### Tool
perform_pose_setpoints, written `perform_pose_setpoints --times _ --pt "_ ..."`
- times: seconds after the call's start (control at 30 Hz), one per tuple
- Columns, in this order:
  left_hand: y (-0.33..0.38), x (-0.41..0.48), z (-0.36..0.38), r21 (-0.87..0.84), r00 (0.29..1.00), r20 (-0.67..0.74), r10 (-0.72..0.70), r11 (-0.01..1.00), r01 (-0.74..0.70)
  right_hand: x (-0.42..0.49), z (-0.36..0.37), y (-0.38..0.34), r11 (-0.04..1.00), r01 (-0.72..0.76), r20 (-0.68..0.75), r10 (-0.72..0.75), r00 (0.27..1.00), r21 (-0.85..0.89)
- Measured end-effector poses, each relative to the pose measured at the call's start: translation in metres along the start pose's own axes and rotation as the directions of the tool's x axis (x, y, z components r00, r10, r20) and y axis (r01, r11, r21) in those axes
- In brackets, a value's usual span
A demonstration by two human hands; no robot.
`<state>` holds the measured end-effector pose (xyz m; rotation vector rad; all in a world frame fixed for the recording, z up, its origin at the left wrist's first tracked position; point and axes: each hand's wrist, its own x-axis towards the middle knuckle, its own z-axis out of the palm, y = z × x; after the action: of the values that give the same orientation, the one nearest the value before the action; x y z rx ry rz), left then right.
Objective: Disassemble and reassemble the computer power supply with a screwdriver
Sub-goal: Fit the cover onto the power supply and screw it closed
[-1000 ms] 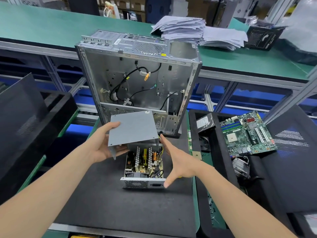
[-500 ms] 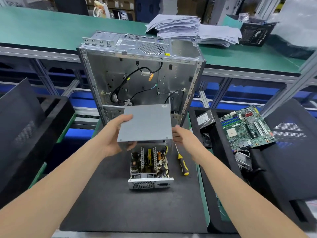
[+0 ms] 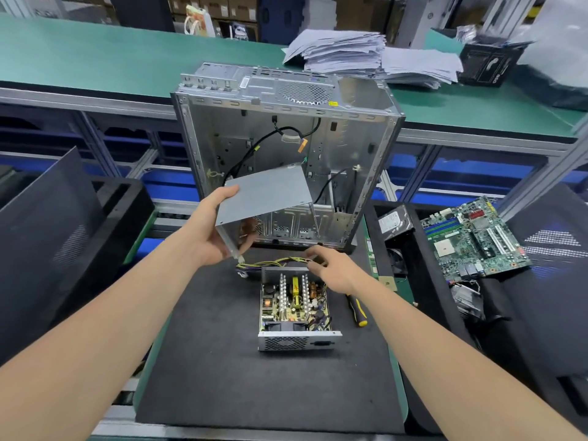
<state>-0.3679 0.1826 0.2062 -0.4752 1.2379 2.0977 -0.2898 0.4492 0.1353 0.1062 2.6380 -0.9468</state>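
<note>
The power supply (image 3: 294, 308) lies on the black mat (image 3: 222, 361) with its cover off, circuit board and heat sinks exposed. My left hand (image 3: 219, 230) grips the grey metal cover (image 3: 267, 194), lifted and tilted above the unit's far left. My right hand (image 3: 331, 267) reaches over the unit's far edge, its fingers on the yellow and black cable bundle (image 3: 273, 262) there. A black and yellow screwdriver (image 3: 357, 310) lies on the mat to the right of the unit.
An open silver computer case (image 3: 286, 122) stands upright behind the mat. A black tray on the right holds a motherboard (image 3: 474, 237), a hard drive (image 3: 394, 222) and a cooler. Black side panels flank both sides. Paper stacks (image 3: 366, 54) lie on the green bench behind.
My left hand has lifted the cover higher and to the left, clear of the power supply. My right hand let go of the cover and moved down to the cables.
</note>
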Motion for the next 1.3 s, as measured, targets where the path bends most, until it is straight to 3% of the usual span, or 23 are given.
perform_pose_setpoints --times 0.3,0.43,0.7,0.9,1.07,1.17,1.3 --pt "0.0 -0.001 -0.001 -0.025 0.999 -0.007 -0.034 0.999 0.034 0.003 -0.003 -0.001 0.991 0.039 0.091 -0.028 0.995 -0.125" --pt "-0.004 -0.004 0.006 -0.034 0.999 -0.021 -0.036 0.999 0.035 0.003 -0.003 -0.002 0.955 0.09 0.176 -0.041 0.984 -0.282" --pt "-0.011 -0.028 0.024 -0.057 0.994 -0.101 0.028 0.998 -0.034 0.011 0.016 -0.035 0.843 0.301 0.141 -0.265 0.954 -0.445" --pt "-0.013 -0.041 0.028 -0.097 0.987 -0.144 0.072 0.991 -0.086 0.029 0.048 -0.073 0.834 0.168 0.071 -0.154 0.985 -0.526" --pt "-0.011 -0.039 0.015 -0.09 0.992 -0.12 0.045 0.994 -0.056 0.041 0.071 -0.098 0.874 0.19 0.124 -0.15 0.981 -0.447" --pt "-0.01 -0.03 0.004 -0.064 0.996 -0.09 0.017 0.998 -0.022 0.047 0.071 -0.105 0.835 0.253 0.201 -0.174 0.964 -0.489" --pt "-0.012 -0.016 -0.009 -0.054 0.997 -0.073 -0.02 0.998 0.016 0.052 0.081 -0.103 0.808 0.157 0.157 -0.08 0.984 -0.569"
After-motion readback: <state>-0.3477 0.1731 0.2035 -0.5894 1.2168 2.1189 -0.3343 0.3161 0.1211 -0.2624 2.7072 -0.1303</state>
